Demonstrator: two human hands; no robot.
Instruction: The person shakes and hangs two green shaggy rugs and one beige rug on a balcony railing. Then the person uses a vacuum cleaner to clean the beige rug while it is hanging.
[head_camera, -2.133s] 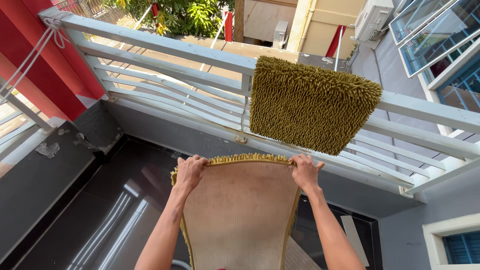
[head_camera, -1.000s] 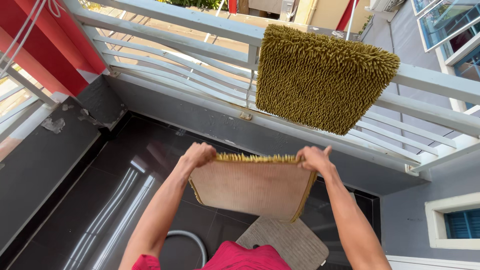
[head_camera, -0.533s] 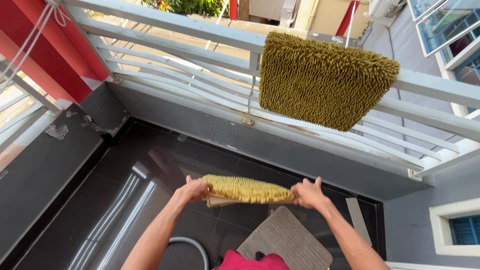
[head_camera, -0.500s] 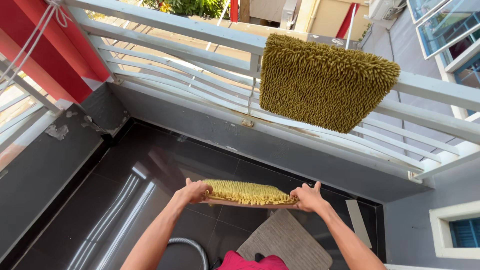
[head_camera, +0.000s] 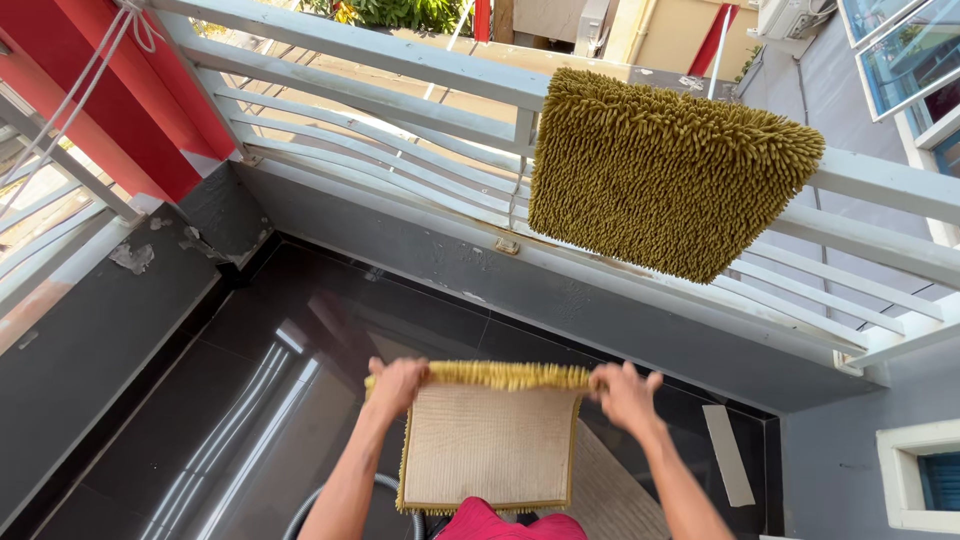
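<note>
Floor (head_camera: 300, 330): I see dark glossy tiles under everything, running from 9 o'clock to 6 o'clock.
Railing (head_camera: 400, 70): pale bars cross the top, 10 to 3 o'clock.
Hung mat (head_camera: 670, 170): a shaggy olive mat drapes over the railing at 1 o'clock.
Held mat (head_camera: 490, 445): its beige backing faces me at 6 o'clock, hanging from its top edge, above a grey mat (head_camera: 610, 500) on the floor.
Left hand (head_camera: 397, 383): my grip pinches the held mat's top left corner.
Right hand (head_camera: 625, 393): blurred, grip closed on the top right corner.
</note>
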